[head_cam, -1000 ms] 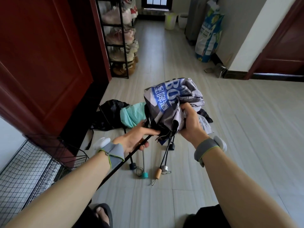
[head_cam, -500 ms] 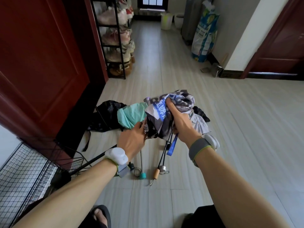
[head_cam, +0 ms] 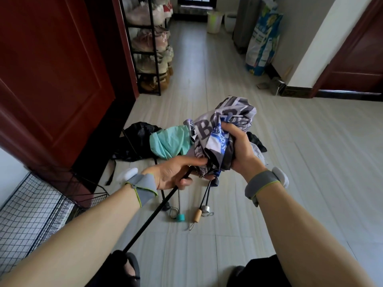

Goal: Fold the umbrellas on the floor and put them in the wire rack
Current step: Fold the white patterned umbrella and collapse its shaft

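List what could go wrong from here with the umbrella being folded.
The right hand only bunches the grey and blue printed canopy, so loose folds may spring open.

The left hand holds the black shaft, whose long end could snag the wire rack.

The teal umbrella underfoot is a trip hazard.

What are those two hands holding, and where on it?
One printed grey-and-blue umbrella: the right hand bunches its canopy fabric, and the left hand grips its black shaft just below the canopy.
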